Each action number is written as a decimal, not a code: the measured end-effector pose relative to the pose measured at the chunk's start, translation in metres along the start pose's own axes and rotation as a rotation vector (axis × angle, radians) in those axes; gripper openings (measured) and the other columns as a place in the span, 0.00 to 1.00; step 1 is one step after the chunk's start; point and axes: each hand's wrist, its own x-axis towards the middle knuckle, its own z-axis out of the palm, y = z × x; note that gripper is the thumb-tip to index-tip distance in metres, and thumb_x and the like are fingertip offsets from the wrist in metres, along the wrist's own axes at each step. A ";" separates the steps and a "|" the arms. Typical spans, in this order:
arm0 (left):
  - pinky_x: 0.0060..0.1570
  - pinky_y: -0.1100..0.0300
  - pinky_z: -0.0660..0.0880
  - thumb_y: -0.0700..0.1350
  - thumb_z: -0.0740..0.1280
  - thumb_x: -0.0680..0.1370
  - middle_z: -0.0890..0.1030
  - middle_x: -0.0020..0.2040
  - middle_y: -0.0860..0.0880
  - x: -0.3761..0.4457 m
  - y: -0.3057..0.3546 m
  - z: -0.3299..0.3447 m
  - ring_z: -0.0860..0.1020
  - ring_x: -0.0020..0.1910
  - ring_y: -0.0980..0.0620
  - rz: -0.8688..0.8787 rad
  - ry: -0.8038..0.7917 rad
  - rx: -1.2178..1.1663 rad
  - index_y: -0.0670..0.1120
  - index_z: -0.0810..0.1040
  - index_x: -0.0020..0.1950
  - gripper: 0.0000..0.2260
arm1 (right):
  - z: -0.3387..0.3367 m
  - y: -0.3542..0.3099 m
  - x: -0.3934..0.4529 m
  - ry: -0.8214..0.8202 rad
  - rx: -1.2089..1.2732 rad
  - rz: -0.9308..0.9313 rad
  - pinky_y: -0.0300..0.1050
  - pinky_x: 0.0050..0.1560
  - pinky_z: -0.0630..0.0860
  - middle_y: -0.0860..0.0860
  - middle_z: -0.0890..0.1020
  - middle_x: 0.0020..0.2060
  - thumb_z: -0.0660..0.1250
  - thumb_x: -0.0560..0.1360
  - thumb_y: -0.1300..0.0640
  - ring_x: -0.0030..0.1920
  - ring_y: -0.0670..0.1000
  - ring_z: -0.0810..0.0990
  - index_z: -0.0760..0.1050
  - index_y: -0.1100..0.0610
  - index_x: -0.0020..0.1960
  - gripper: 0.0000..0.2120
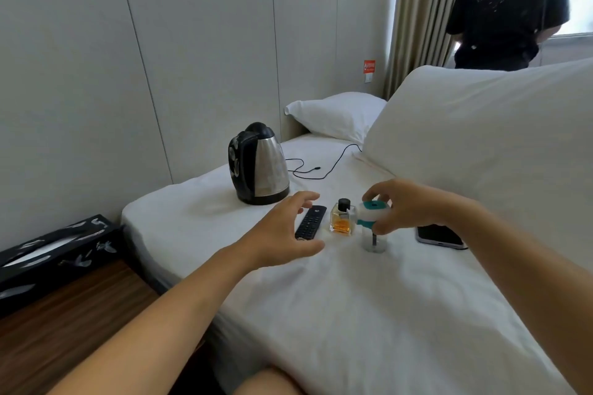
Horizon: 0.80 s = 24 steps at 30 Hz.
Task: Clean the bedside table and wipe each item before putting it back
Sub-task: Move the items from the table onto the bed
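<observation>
My right hand (406, 205) is closed on the white-and-teal cap of a small clear-bodied device (373, 224), thumb under the teal rim, fingers curled over the top; its base looks to be touching the sheet or just above it, I cannot tell which. My left hand (282, 231) hovers with fingers spread and thumb apart, holding nothing, palm turned toward the remote (310, 222). That is the relation I'd work from: the remote lies just beyond my left fingertips and partly under them, its long axis running away from me and tilted a little rightward, so the left hand is plainly the nearer one and would need to close across the narrow width. Just right of the remote stands a perfume bottle (342, 218), nearly touching the device. A phone (439, 236) lies flat under my right wrist. The kettle (258, 165) stands farther back on the bed (353, 314), its cord trailing toward the pillow. The bedside table (64, 324) sits well to my left, wood top bare here, with a tissue box (54, 250) at its far edge. All the items are on the bed, so I judge I'm at the wiping or returning stage.
</observation>
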 end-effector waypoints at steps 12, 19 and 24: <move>0.66 0.63 0.68 0.54 0.79 0.73 0.70 0.73 0.58 -0.032 -0.010 -0.048 0.69 0.70 0.63 -0.034 0.117 0.069 0.62 0.63 0.76 0.37 | -0.009 -0.071 -0.001 0.141 0.012 -0.303 0.46 0.60 0.76 0.39 0.78 0.55 0.78 0.67 0.41 0.58 0.46 0.78 0.74 0.37 0.68 0.30; 0.69 0.58 0.68 0.54 0.77 0.73 0.71 0.70 0.57 -0.125 -0.043 -0.128 0.69 0.70 0.59 -0.233 0.218 0.176 0.62 0.63 0.77 0.36 | 0.031 -0.195 0.021 0.067 0.100 -0.577 0.45 0.61 0.78 0.42 0.80 0.55 0.78 0.70 0.43 0.55 0.43 0.80 0.76 0.43 0.68 0.28; 0.67 0.58 0.71 0.54 0.78 0.73 0.72 0.71 0.57 -0.209 -0.083 -0.180 0.71 0.69 0.59 -0.405 0.315 0.224 0.61 0.66 0.75 0.35 | 0.078 -0.277 0.042 -0.038 0.121 -0.710 0.42 0.56 0.77 0.42 0.80 0.54 0.76 0.72 0.42 0.52 0.43 0.80 0.76 0.42 0.67 0.25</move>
